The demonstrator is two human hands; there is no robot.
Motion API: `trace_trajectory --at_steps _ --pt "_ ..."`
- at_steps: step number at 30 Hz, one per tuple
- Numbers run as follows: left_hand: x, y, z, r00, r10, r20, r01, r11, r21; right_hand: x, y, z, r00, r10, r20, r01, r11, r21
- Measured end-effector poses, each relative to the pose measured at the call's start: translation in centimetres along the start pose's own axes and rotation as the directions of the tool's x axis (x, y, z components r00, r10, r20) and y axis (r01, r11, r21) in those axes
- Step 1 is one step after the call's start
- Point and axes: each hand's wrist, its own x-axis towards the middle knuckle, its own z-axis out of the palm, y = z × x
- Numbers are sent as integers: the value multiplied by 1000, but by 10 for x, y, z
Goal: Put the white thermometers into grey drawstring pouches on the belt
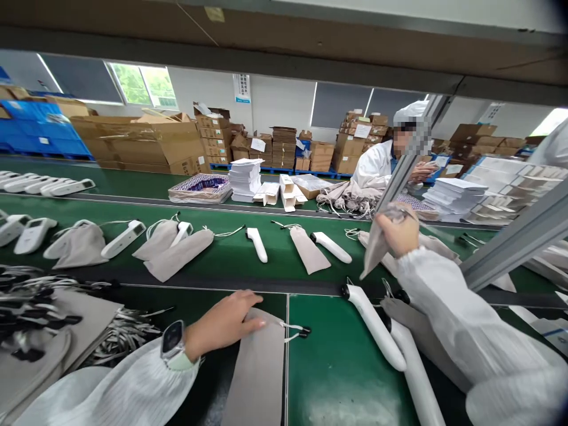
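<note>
My left hand (pixel 226 325), wearing a watch, reaches over the top corner of a grey drawstring pouch (pixel 260 373), thumb and fingers apart. White cords with black ends come out of that pouch's top. Farther right, my right hand (pixel 399 229) is closed around another grey cloth pouch (pixel 373 254), raised at the belt. Under my right forearm lie a white handheld device (pixel 375 325) with a dark end and a second white device (pixel 415 367). Beside them is a grey pouch (pixel 428 337), partly hidden by my sleeve.
White devices (pixel 124 239) and grey pouches (pixel 308 248) lie spaced along the green belt (pixel 235 254). Stacked pouches (pixel 80 325) with bundled cords are at my left. A slanted metal post (pixel 408 157) stands near my right hand. Across the belt, a person (pixel 377 160) works behind paper stacks (pixel 244 180).
</note>
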Motion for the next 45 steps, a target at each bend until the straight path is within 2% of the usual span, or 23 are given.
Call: trace_trajectory --at_steps 2,4,5,7,9,10,12,15,17,19,20,21,23,25,27,28,33,37,39,45 --pt "-3 -15 6 998 -52 39 51 998 22 31 23 7 997 71 -12 -72 978 -197" --pt "-5 -17 14 999 -49 -1 49 999 12 36 42 27 994 114 -2 -107 930 -351" --pt "-5 -16 18 999 -34 -42 35 999 20 32 49 41 995 95 37 -71 902 -425" --pt "-6 -11 24 990 25 -140 -15 997 71 17 63 69 980 18 196 93 836 -541" --pt "-6 -8 27 976 94 -195 -69 989 130 4 74 92 923 -26 384 260 779 -570" --pt "-6 -8 28 974 112 -198 -83 985 150 1 79 101 897 -22 442 295 773 -561" --pt "-7 -8 27 978 108 -180 -77 982 172 1 85 110 891 23 454 254 803 -539" --pt "-7 -9 23 988 85 -127 -60 981 186 11 76 107 923 69 379 154 836 -527" --pt "-6 -5 21 989 101 -111 -83 984 156 13 54 95 948 66 310 77 900 -428" --pt "-3 4 20 985 139 -103 -127 986 111 2 18 81 949 43 311 -18 996 -84" --pt "0 9 21 982 163 -95 -155 984 91 -9 -2 74 932 10 362 -85 978 192" --pt "2 15 22 979 184 -90 -178 981 72 -22 -21 69 907 -30 421 -160 898 410" --pt "6 26 25 976 193 -100 -192 981 23 -52 -54 64 835 -69 546 -331 729 599" --pt "7 35 28 978 147 -148 -155 987 -45 -78 -73 66 759 -65 648 -473 629 617" --pt "6 40 30 975 95 -201 -119 987 -109 -94 -77 70 698 -40 715 -561 591 580" --pt "4 42 30 971 84 -222 -116 984 -135 -99 -75 71 683 -26 730 -582 585 565" --pt "2 50 29 955 31 -295 -101 969 -225 -102 -66 71 705 -1 709 -595 543 593" --pt "6 53 32 954 -11 -301 -55 976 -209 -100 -66 69 677 13 736 -642 501 581" --pt "7 53 35 950 -2 -312 -58 981 -183 -99 -63 70 665 49 745 -668 485 565" --pt "9 52 41 939 105 -327 -129 990 -52 -95 -53 74 673 125 729 -696 441 567"
